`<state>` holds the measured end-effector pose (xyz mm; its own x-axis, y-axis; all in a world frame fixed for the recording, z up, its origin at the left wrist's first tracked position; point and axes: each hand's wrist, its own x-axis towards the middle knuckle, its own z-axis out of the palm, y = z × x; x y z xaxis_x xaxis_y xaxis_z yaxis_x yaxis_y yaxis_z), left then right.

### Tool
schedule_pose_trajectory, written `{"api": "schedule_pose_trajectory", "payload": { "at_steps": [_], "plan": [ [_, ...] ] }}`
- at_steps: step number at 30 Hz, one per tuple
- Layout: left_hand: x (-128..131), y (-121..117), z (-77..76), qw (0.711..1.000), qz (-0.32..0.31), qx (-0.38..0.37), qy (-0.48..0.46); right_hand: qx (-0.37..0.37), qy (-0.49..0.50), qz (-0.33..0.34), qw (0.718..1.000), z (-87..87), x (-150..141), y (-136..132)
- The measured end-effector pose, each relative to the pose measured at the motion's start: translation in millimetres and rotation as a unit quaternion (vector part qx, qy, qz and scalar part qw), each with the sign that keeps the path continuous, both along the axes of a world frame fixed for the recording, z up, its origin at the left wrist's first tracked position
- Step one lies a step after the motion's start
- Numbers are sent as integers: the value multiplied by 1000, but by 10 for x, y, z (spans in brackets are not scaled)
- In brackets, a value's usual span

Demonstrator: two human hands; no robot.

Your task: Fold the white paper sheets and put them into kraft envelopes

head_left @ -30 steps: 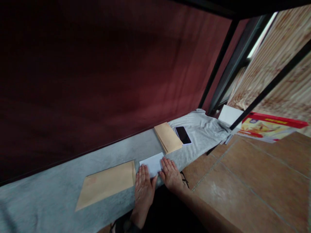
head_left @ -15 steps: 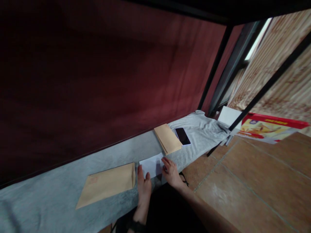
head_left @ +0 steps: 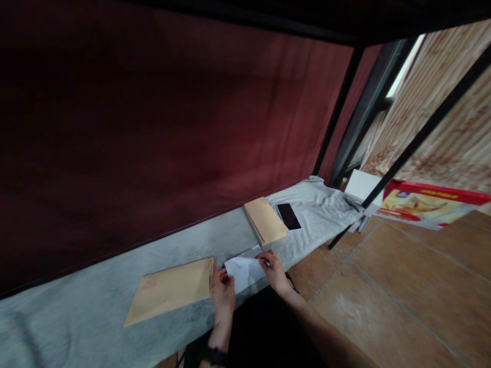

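Note:
A folded white sheet of paper (head_left: pixel 245 270) is lifted a little off the grey cloth (head_left: pixel 95 312) that covers the low surface in front of me. My left hand (head_left: pixel 222 294) pinches its left edge. My right hand (head_left: pixel 274 270) pinches its right edge. A brown envelope (head_left: pixel 171 290) lies flat just left of my left hand, close to the fingers.
A stack of brown envelopes (head_left: pixel 264 220) and a black phone (head_left: pixel 288 216) lie further right on the cloth. A dark red wall rises behind. Black metal posts (head_left: pixel 414 143), a white sheet (head_left: pixel 360 185) and a red printed box (head_left: pixel 425 204) stand at the right over the tiled floor (head_left: pixel 383 296).
Both hands lay flat on the white paper a second ago. They have since curled, pinched its edges and raised it off the cloth.

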<state>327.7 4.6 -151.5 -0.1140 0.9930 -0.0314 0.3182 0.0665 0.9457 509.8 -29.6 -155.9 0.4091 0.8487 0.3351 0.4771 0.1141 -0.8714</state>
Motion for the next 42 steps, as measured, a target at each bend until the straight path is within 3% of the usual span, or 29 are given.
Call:
{"api": "schedule_pose_trajectory", "payload": {
  "at_steps": [3,7,10,14,16,19,23,26,28,31,33,37,42],
  "plan": [
    [4,-8,72,999,-1,-16,-35,10,27,-10,1000,52,0,-5],
    [2,-53,328,996,-64,11,-64,21,37,-2,999,167,32,4],
    [-55,-101,592,990,-107,91,-2,20,18,8,1000,305,106,9],
    [-203,-174,816,967,-172,173,67,16,73,92,993,510,232,-36],
    [-278,-215,791,962,-197,166,92,10,90,138,986,569,275,-89],
    [-365,-287,595,952,-242,140,124,-10,58,179,982,541,303,-210],
    [-469,-380,360,909,-353,100,198,-40,-113,221,968,372,345,-411],
    [-543,-370,418,853,-453,61,251,-63,-252,279,924,284,408,-518],
    [-530,-301,518,834,-497,38,239,-81,-307,311,896,248,444,-551],
    [-301,-157,573,802,-555,59,212,-103,-340,330,875,187,466,-563],
    [-22,-79,490,796,-534,121,257,-116,-347,333,869,141,466,-562],
    [449,41,205,805,-385,228,388,-140,-352,334,863,102,460,-562],
    [384,326,76,803,-312,241,447,-146,-361,333,859,156,455,-567]
  ]
}}
